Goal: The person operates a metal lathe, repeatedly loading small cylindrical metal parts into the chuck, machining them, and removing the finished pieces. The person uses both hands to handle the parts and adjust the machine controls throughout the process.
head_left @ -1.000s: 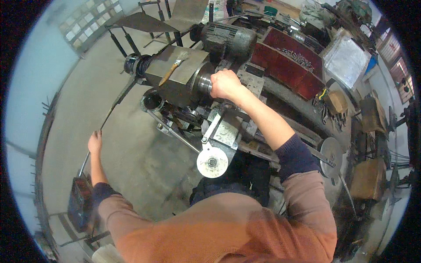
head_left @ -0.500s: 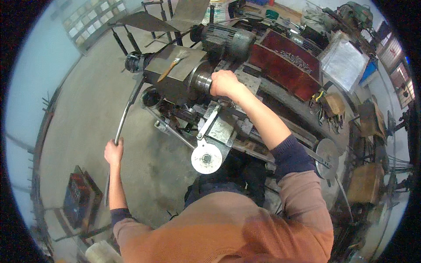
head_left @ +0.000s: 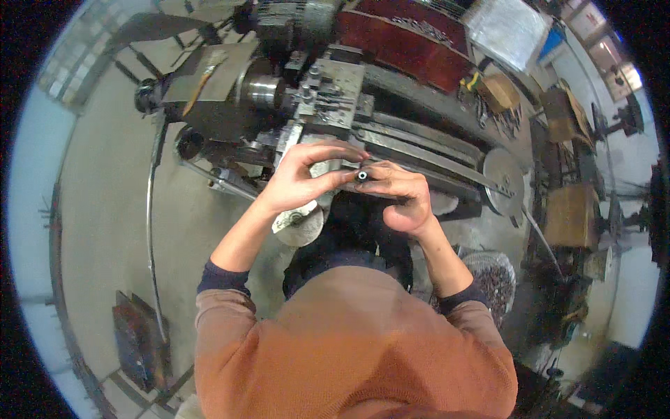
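My hands meet in front of the lathe around a small dark round part (head_left: 362,176) with a pale ring and a hole in its end. My right hand (head_left: 405,193) has its fingers curled round it. From the other side, the thumb of my left hand (head_left: 307,174) reaches the part, and its bent fingers arch over to the right hand's fingertips. Beyond them is the lathe's tool post (head_left: 324,98), with the shiny chuck (head_left: 264,91) to its left. A white handwheel (head_left: 300,227) sits below my left wrist, partly covered.
A long metal lever (head_left: 150,209) hangs from the headstock at left. A brush (head_left: 202,87) lies on the headstock. Behind stands a red tray (head_left: 405,45) of small parts. Hand tools (head_left: 485,112) lie at right near a round disc (head_left: 502,178). A basket of chips (head_left: 490,279) stands by my right elbow.
My left hand has let go of the long lever and my right hand has left the chuck. Both have come together before me on the small part. The view has shifted right.
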Demonstrator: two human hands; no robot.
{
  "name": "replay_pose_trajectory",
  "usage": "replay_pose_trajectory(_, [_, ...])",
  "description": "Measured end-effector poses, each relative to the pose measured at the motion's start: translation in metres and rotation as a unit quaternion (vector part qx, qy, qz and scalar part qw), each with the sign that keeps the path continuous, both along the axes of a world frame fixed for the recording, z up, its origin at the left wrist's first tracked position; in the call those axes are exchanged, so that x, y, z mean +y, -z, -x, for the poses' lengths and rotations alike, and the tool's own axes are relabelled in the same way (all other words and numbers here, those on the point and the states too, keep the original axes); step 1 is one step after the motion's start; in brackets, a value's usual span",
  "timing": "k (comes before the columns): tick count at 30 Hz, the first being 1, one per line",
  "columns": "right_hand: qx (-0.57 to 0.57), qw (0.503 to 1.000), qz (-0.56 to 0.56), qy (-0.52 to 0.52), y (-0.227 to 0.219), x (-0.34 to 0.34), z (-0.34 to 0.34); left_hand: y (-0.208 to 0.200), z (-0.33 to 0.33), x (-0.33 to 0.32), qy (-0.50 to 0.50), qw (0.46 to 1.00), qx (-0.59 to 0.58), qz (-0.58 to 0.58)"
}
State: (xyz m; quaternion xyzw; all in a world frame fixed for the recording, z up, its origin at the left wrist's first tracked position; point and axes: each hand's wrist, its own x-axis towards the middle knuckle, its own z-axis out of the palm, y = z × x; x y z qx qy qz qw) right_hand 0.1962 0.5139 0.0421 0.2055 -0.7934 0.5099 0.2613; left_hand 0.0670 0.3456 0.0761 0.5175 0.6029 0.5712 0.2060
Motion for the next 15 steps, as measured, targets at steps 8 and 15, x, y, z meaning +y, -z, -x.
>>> replay_pose_trajectory(8, [-0.01, 0.999, 0.016, 0.042, 0.014, 0.013, -0.026, 0.021, -0.021, 0.028, 0.039, 0.995, -0.09, -0.007])
replay_pose_trajectory(15, [-0.012, 0.999, 0.03, 0.03, 0.015, 0.015, -0.022, 0.026, -0.022, 0.03, 0.011, 0.996, -0.089, 0.003])
